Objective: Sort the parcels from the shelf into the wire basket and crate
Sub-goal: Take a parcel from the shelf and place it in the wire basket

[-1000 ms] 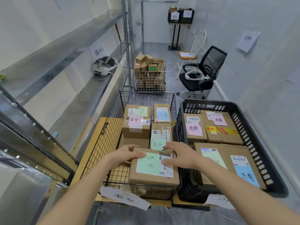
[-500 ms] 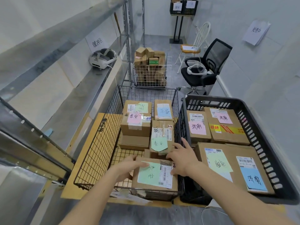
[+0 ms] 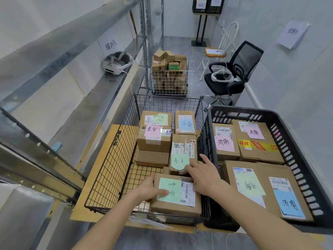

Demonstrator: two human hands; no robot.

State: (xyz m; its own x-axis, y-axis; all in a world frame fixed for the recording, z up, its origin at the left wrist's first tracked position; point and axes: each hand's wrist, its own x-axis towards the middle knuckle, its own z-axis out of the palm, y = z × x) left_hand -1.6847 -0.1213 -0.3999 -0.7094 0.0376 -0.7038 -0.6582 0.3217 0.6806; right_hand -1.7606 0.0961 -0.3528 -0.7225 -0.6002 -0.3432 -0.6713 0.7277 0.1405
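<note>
Resting lower in the wire basket (image 3: 115,170) now, the parcel (image 3: 177,194).

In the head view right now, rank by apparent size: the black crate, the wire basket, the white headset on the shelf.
1. black crate and wire basket look alike; the wide lens makes ranking unsure.
2. white headset, smallest, though farther off.

A white headset (image 3: 117,63) lies on the metal ledge at left, below a paper sign (image 3: 110,44) on the wall. A black office chair (image 3: 236,73) carries a second white headset (image 3: 222,76), with a white chair (image 3: 220,46) just behind it. Another paper sign (image 3: 292,33) hangs on the right wall. A black stand (image 3: 201,24) holds two dark bins at the far wall.
</note>
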